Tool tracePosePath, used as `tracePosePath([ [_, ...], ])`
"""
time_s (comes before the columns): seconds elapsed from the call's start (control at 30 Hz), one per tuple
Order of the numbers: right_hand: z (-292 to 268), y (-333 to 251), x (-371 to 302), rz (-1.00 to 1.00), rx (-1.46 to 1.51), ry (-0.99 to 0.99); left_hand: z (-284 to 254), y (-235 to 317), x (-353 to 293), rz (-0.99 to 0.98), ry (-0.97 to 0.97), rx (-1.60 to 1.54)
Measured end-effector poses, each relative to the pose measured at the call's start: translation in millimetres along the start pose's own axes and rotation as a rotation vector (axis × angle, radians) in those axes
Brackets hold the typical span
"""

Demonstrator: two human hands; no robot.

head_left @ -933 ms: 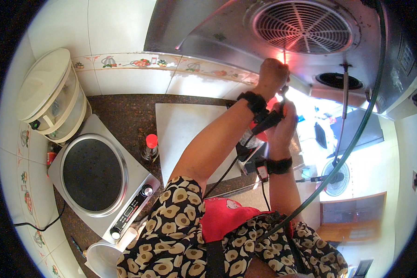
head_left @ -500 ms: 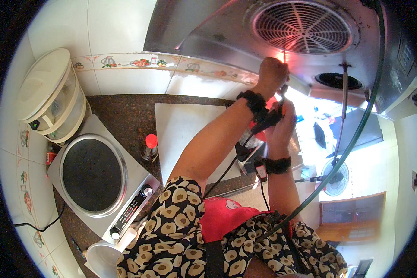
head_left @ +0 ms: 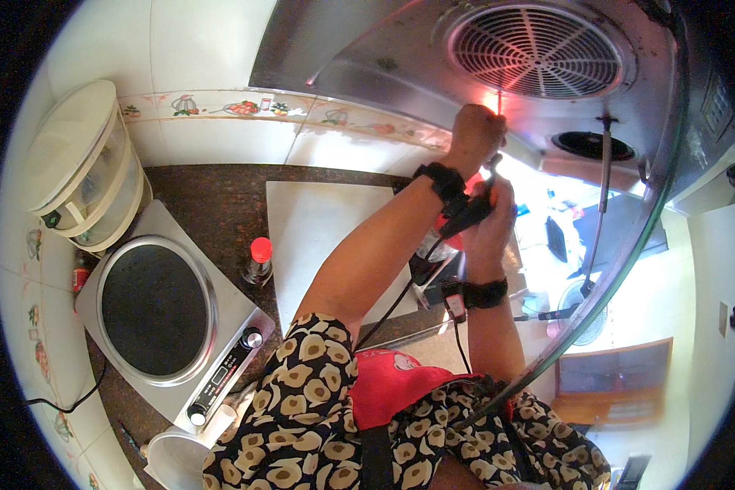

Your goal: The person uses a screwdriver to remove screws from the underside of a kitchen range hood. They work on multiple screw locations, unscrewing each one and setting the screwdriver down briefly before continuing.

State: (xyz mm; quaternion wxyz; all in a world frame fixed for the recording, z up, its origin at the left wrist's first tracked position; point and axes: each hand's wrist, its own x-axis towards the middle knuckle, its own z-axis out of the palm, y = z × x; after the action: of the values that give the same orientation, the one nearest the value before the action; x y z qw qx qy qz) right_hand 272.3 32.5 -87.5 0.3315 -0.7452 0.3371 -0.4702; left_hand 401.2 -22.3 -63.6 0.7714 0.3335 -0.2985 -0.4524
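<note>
My left hand (head_left: 475, 135) is raised under the range hood (head_left: 367, 90), closed with the knuckles up. A thin upright line runs from this fist toward the hood's round slotted vent (head_left: 536, 51), where a red glow lights the metal. What the fist grips is hidden. Just below it, my right hand (head_left: 496, 214) is closed too, around something of which only a small dark piece shows at the top. Black straps circle both wrists, with cables hanging down. Behind the hands, a red thing (head_left: 452, 237) shows partly.
An electric hot plate (head_left: 155, 310) stands left on the dark countertop (head_left: 204, 192), with a cream tiered container (head_left: 82, 163) behind it. A red-capped bottle (head_left: 259, 261) is beside a white board (head_left: 302, 237). The hood's green glass edge (head_left: 629, 278) curves past my right arm.
The view has shifted slightly, with the counter things a little further left. Both hands keep nearly the same closed pose under the vent; the hood's glass edge appears a little further right.
</note>
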Motion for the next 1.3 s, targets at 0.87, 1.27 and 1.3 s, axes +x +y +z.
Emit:
tracePosePath([
  [0.87, 16, 4, -5, -0.107, -0.026, 0.001, 0, -40, 20, 0.286, 0.107, 0.483],
  [1.27, 24, -2, -5, 0.087, 0.428, -0.020, -5, -30, 10, 0.350, 0.101, 0.466],
  [1.3, 24, -2, -5, 0.205, 0.617, 0.010, -5, -29, 9, 0.350, 0.100, 0.468],
])
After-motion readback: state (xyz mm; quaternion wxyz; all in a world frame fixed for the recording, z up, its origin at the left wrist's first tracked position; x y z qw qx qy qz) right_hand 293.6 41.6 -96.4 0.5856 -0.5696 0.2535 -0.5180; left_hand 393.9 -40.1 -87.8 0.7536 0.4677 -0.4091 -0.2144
